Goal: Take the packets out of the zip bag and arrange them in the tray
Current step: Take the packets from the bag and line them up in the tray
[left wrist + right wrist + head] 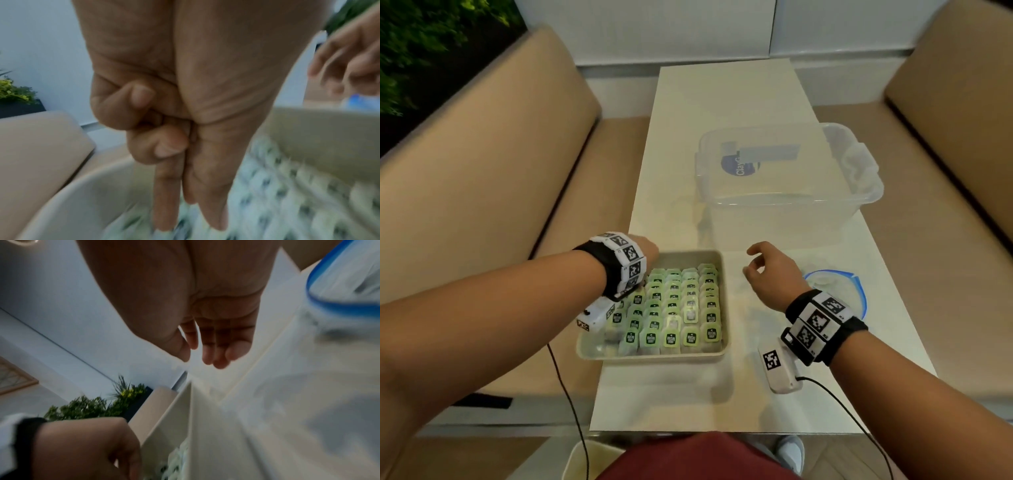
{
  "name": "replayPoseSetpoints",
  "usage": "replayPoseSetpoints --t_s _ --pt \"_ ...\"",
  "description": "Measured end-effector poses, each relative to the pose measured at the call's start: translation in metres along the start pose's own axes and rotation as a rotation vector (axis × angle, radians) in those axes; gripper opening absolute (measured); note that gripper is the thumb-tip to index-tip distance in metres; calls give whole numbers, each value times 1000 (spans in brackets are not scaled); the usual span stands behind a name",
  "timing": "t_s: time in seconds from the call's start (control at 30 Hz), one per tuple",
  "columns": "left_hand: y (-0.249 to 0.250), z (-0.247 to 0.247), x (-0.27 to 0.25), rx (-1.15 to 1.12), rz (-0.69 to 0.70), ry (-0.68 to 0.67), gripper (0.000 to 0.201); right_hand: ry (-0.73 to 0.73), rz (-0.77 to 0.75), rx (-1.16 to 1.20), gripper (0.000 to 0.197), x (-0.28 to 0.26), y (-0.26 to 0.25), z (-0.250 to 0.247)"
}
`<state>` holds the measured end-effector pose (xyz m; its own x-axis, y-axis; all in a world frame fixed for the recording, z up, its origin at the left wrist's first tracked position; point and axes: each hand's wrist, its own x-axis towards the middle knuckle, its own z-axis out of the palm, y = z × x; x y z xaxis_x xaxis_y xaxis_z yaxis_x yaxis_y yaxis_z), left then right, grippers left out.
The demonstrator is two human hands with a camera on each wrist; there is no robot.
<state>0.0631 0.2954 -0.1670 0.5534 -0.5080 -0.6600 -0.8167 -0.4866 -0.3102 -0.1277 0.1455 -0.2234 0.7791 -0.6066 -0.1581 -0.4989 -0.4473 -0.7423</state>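
Observation:
A beige tray (pixel 654 354) on the white table holds several rows of green-labelled packets (pixel 681 308). My left hand (pixel 649 251) reaches down into the tray's far left corner. In the left wrist view, the left hand (pixel 190 225) has a straight finger and thumb side by side, tips on the blurred packets (pixel 287 194); two other fingers are curled. Nothing shows between them. My right hand (pixel 751 263) hovers right of the tray, loosely curled and holding nothing. The clear zip bag (pixel 859 291) with a blue rim lies beside my right wrist; its contents are unclear.
A clear plastic storage box (pixel 791 198) stands on the table (pixel 722 102) beyond the tray and bag. Tan benches (pixel 500 171) flank the table on both sides. Cables run from both wrist cameras toward me.

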Motion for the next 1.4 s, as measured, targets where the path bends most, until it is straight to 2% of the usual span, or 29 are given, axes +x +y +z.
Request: replayPoseSetpoints --t_s 0.1,0.23,0.3,0.37,0.47,0.57,0.67,0.77,0.83,0.93,1.07,1.2,1.27,1.33,1.4 --pt "24 -34 -6 -29 50 150 27 132 7 29 19 1 22 -36" --pt "97 -72 -6 -190 218 344 32 268 51 -14 21 5 65 -82" --pt "140 -80 2 -267 295 380 32 220 104 -134 26 7 91 -100" --pt "183 -77 16 -309 325 352 34 111 151 -253 37 9 115 -112" --pt "230 -60 43 -423 276 319 45 -38 185 -270 54 11 143 -118" --pt "257 -40 66 -605 217 295 62 -148 141 -207 62 15 162 -113" --pt "272 -30 75 -769 167 346 48 -176 96 -202 60 22 175 -106" --pt "282 -25 80 -1001 98 446 31 -153 58 -200 34 31 183 -102" --pt "287 -28 81 -1137 87 445 29 -115 28 -125 20 35 186 -102" --pt "294 -32 83 -1311 82 394 26 -87 39 -20 16 42 192 -103" --pt "294 -26 86 -1461 38 410 19 -74 53 34 7 44 199 -106" --pt "287 -13 86 -1438 40 569 25 -70 18 34 23 41 208 -110" --pt "285 -10 88 -1376 8 618 27 -33 -59 41 28 39 210 -109" --pt "282 -10 89 -1360 -58 596 24 -18 -143 42 36 38 214 -107" --pt "279 -8 89 -1361 -84 530 24 -40 -142 42 38 38 219 -105"
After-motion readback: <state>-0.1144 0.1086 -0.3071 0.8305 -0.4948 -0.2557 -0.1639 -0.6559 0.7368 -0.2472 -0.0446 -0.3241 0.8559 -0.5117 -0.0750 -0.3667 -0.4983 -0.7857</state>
